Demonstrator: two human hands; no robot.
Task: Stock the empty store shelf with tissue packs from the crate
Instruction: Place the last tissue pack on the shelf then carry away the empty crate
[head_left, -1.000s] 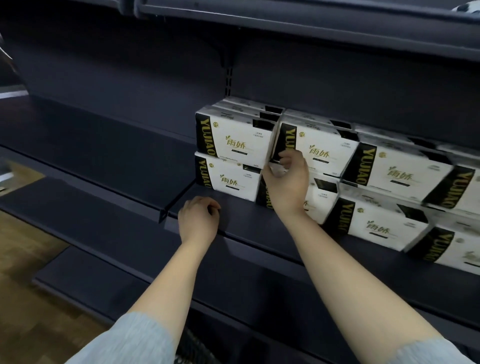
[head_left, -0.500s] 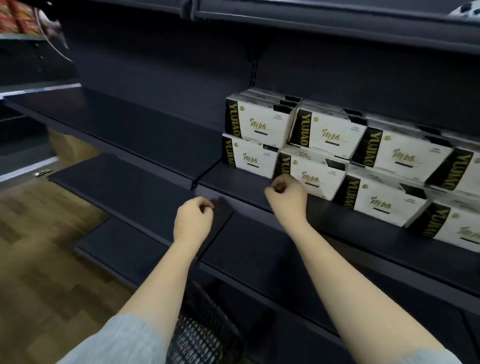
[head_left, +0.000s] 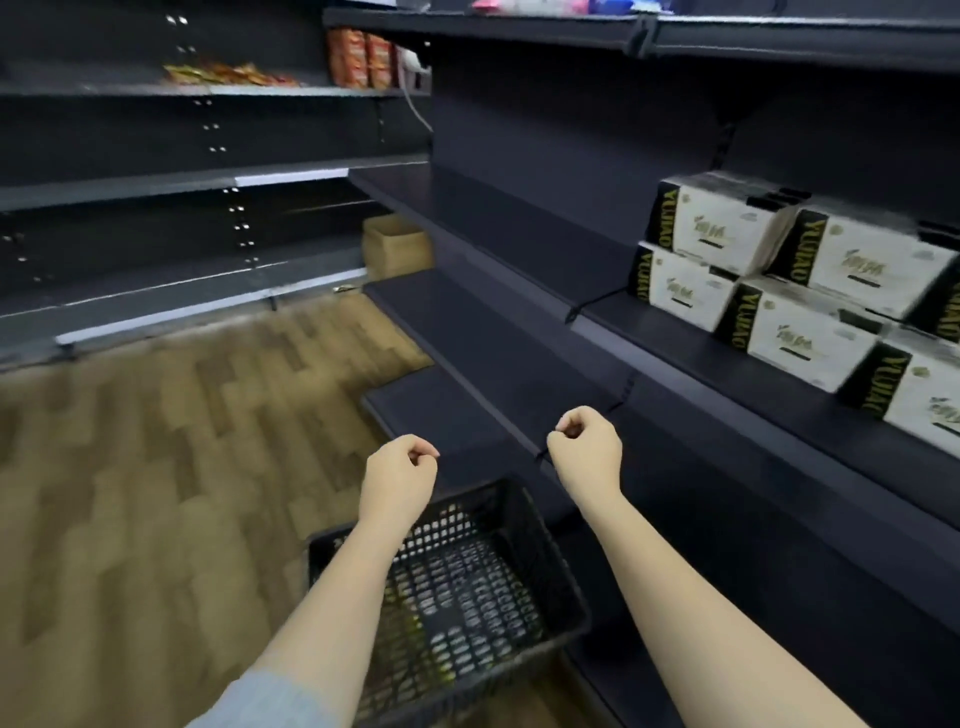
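Both hands have come away from the shelf. The left hand and right hand, grips curled on nothing, hang over the crate, which looks empty. Tissue packs sit stacked at the shelf's right end, so stocking looks done.

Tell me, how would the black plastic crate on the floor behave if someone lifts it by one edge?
The crate looks rigid, so it probably keeps its shape. Its lattice walls and seemingly empty inside suggest it is light. Lifted at one edge, it would likely tilt easily.
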